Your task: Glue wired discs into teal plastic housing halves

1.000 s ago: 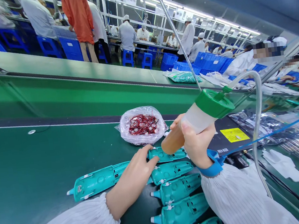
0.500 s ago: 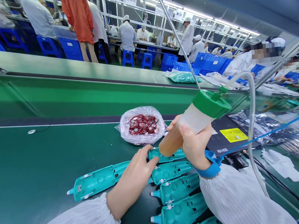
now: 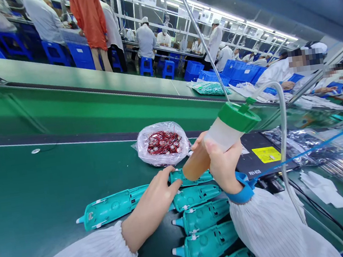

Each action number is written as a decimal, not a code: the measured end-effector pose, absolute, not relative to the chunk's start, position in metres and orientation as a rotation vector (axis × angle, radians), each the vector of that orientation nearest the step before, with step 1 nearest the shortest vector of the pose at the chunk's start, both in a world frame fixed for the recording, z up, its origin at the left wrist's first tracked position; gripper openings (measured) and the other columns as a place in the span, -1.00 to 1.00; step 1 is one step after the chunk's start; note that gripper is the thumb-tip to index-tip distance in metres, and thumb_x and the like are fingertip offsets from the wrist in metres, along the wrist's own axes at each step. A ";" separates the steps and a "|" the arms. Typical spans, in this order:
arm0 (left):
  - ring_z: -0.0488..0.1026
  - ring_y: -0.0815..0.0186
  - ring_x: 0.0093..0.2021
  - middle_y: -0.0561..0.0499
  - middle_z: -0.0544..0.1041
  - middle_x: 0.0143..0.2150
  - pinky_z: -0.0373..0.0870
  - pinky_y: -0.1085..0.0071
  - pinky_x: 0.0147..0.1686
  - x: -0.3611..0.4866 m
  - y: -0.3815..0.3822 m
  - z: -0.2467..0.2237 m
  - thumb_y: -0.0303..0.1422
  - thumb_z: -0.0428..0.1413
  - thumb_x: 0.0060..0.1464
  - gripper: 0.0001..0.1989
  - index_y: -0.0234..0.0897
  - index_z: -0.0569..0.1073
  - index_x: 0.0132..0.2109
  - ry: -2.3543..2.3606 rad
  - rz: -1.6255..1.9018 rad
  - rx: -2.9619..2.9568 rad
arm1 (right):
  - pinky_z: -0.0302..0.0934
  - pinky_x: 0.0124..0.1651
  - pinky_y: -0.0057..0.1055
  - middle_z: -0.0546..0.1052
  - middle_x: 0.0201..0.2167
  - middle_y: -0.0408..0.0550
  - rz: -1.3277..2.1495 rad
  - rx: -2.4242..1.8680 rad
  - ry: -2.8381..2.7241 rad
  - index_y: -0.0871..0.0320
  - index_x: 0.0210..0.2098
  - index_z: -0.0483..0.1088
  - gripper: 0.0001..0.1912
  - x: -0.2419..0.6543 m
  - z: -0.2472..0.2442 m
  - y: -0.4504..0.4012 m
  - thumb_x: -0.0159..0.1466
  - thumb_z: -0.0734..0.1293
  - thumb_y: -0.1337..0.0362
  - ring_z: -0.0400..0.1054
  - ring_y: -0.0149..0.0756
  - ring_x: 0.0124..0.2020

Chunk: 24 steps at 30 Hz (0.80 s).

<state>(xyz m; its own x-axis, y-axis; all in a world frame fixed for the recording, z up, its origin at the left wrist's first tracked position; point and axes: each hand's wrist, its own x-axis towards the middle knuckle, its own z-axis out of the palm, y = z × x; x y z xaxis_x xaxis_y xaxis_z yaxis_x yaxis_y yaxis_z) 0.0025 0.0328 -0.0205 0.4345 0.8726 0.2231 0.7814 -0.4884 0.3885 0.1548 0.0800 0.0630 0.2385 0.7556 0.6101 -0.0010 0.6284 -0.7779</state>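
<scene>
My right hand [image 3: 224,161] is wrapped round a bottle [image 3: 222,132] with a green cap and amber contents, tilted down to the left over the farthest teal shell in the column [image 3: 200,175]. A clear hose runs from its cap. My left hand [image 3: 154,195] rests by that shell's left end, thumb and fingers apart at its edges; whether it grips the shell is hard to tell. Left of this hand lies another teal shell [image 3: 115,206]. Several more teal shells [image 3: 211,246] lie in a column toward me. The bottle's lower tip hides part of the farthest shell.
A plastic bag of red wires [image 3: 164,144] sits behind my hands. At right are a black box [image 3: 257,168] with a yellow label, cables, a white cloth [image 3: 324,189] and metal parts. A thin metal rod slants down behind the bottle. People work beyond the green ledge [image 3: 94,106].
The bottle's capped end has shifted slightly left and down, and the hose has moved left with it. My left hand is almost unmoved.
</scene>
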 end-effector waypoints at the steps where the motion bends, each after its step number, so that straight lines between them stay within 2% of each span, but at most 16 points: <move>1: 0.33 0.07 0.10 -0.12 0.31 0.20 0.40 0.16 -0.05 0.002 0.033 -0.019 -0.59 -0.08 0.08 -0.65 -0.21 0.47 -0.09 1.443 0.583 2.463 | 0.32 -0.53 -0.32 0.48 -0.63 -0.13 0.587 -0.748 -1.229 0.11 -0.49 0.34 -0.93 0.156 0.062 0.081 0.03 0.33 0.27 0.38 -0.27 -0.63; 7: 0.33 0.08 0.15 -0.13 0.30 0.23 0.41 0.15 -0.02 -0.002 0.031 -0.008 -0.58 -0.08 0.13 -0.60 -0.18 0.41 0.05 1.368 0.598 2.505 | 0.33 -0.56 -0.33 0.48 -0.63 -0.15 0.549 -0.703 -1.126 0.13 -0.46 0.33 -0.91 0.163 0.062 0.085 0.04 0.34 0.28 0.38 -0.28 -0.64; 10: 0.32 0.12 0.17 -0.15 0.30 0.24 0.38 0.15 0.05 -0.012 0.027 0.008 -0.48 -0.11 0.24 -0.64 -0.21 0.37 0.12 1.358 0.666 2.520 | 0.33 -0.60 -0.32 0.46 -0.63 -0.17 0.498 -0.727 -0.983 0.13 -0.45 0.31 -0.86 0.170 0.070 0.087 0.03 0.36 0.25 0.36 -0.28 -0.66; 13: 0.37 0.13 0.11 -0.15 0.40 0.14 0.34 0.13 0.09 -0.041 0.015 0.032 -0.37 -0.17 0.30 -0.66 -0.24 0.41 0.07 1.407 0.747 2.525 | 0.35 -0.59 -0.33 0.44 -0.63 -0.23 0.447 -0.727 -0.807 0.08 -0.45 0.26 -0.86 0.184 0.085 0.088 0.04 0.33 0.26 0.35 -0.30 -0.66; 16: 0.42 0.09 0.05 -0.11 0.45 0.07 0.37 0.10 0.04 -0.088 -0.006 0.048 -0.20 -0.13 0.29 -0.64 -0.16 0.43 0.06 1.578 0.780 2.485 | 0.37 -0.54 -0.35 0.41 -0.62 -0.21 0.457 -0.731 -0.648 0.06 -0.47 0.25 -0.94 0.206 0.105 0.088 0.11 0.25 0.27 0.37 -0.31 -0.61; 17: 0.41 0.06 0.06 -0.09 0.44 0.09 0.39 0.08 0.02 -0.105 -0.014 0.048 -0.14 -0.09 0.25 -0.62 -0.11 0.41 0.10 1.648 0.740 2.455 | 0.39 -0.46 -0.34 0.41 -0.59 -0.19 0.493 -0.740 -0.598 0.05 -0.46 0.26 -0.92 0.214 0.112 0.088 0.17 0.22 0.26 0.40 -0.31 -0.56; 19: 0.39 -0.01 0.09 -0.07 0.40 0.15 0.42 0.06 -0.02 -0.132 -0.028 0.039 -0.04 0.01 0.15 -0.52 -0.03 0.32 0.19 1.755 0.646 2.383 | 0.39 -0.44 -0.42 0.35 -0.58 -0.16 0.641 -0.746 -0.399 0.05 -0.57 0.24 -0.70 0.229 0.126 0.089 0.27 0.14 0.16 0.37 -0.37 -0.55; 21: 0.36 -0.02 0.12 -0.08 0.36 0.19 0.39 0.07 0.01 -0.149 -0.036 0.023 -0.07 0.09 0.09 -0.43 -0.03 0.25 0.24 1.803 0.632 2.302 | 0.40 -0.42 -0.44 0.32 -0.56 -0.14 0.765 -0.739 -0.341 0.03 -0.62 0.24 -0.64 0.239 0.136 0.092 0.29 0.14 0.14 0.37 -0.37 -0.50; 24: 0.39 0.08 0.09 -0.08 0.42 0.13 0.36 0.16 0.05 -0.149 -0.039 0.004 -0.23 0.09 0.11 -0.51 -0.13 0.30 0.20 1.770 0.664 2.183 | 0.44 -0.38 -0.36 0.30 -0.58 -0.15 0.805 -0.782 -0.531 0.01 -0.63 0.24 -0.66 0.232 0.138 0.096 0.26 0.15 0.15 0.36 -0.33 -0.47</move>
